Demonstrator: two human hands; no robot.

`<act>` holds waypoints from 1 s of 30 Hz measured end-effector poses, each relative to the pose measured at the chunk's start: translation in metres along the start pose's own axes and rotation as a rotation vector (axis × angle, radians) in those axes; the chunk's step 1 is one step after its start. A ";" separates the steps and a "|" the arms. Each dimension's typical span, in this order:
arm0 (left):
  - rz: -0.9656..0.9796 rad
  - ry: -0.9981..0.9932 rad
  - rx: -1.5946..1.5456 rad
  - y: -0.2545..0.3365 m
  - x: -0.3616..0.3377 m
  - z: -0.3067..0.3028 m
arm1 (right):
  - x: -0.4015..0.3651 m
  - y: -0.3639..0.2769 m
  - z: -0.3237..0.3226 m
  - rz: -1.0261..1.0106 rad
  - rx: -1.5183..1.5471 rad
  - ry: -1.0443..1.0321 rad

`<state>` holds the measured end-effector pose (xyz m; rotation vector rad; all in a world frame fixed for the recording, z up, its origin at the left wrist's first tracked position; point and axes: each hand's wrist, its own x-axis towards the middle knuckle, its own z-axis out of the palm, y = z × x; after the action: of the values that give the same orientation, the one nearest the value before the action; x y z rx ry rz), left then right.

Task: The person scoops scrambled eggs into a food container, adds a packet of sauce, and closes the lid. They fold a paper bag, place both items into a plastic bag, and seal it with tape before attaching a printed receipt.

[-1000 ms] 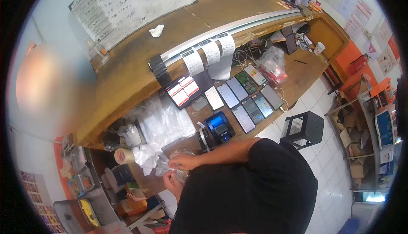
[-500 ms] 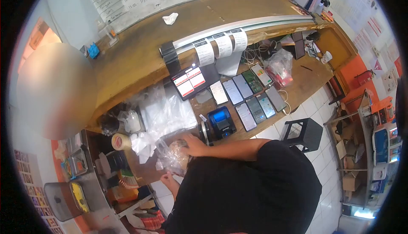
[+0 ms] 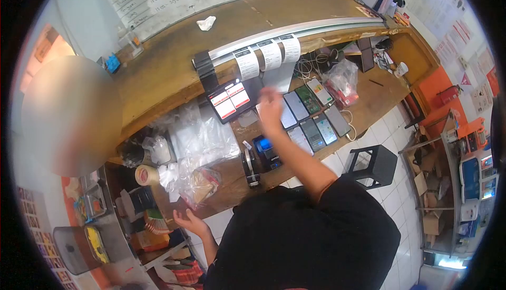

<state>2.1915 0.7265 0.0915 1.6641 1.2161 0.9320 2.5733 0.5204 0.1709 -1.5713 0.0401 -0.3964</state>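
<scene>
My left hand [image 3: 192, 223] is palm up at the counter's front edge, fingers apart with nothing in them. Just above it lies a clear plastic bag [image 3: 202, 187] with something brownish inside, not touched by either hand. My right hand [image 3: 270, 103] is raised over the back of the counter, between a tablet [image 3: 230, 100] with red and white panels and a row of phones [image 3: 298, 105]. Motion blurs its fingers. Three printed receipts [image 3: 270, 54] hang from the shelf edge behind it. Under my right forearm, a blue and black receipt printer [image 3: 268, 153] is partly covered.
Clear plastic bags [image 3: 205, 137] are heaped left of the printer. A tape roll [image 3: 146, 175] sits at the left, and a tape dispenser [image 3: 250, 168] stands beside the printer. A black stool [image 3: 375, 166] is on the tiled floor. Another person [image 3: 68, 116] is at the left.
My right hand has left the plastic bag and moved up and right toward the tablet and phones. My left hand has shifted left and opened. The bag now lies slightly further left.
</scene>
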 end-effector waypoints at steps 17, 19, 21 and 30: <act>0.569 -0.573 0.072 0.144 -0.036 0.091 | 0.073 -0.037 -0.128 0.263 0.205 -0.343; 0.722 -0.684 0.128 0.164 -0.037 0.107 | 0.014 -0.029 -0.129 0.355 0.324 -0.391; 0.673 -0.816 0.002 0.179 -0.048 0.123 | -0.057 -0.029 -0.124 0.582 0.302 -0.520; -0.008 -1.367 -0.022 0.073 -0.022 0.097 | -0.219 0.086 -0.124 0.571 -0.201 -0.690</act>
<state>2.2987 0.6736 0.1223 1.6968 0.2436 -0.2916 2.3533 0.4555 0.0368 -1.7365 -0.0056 0.6171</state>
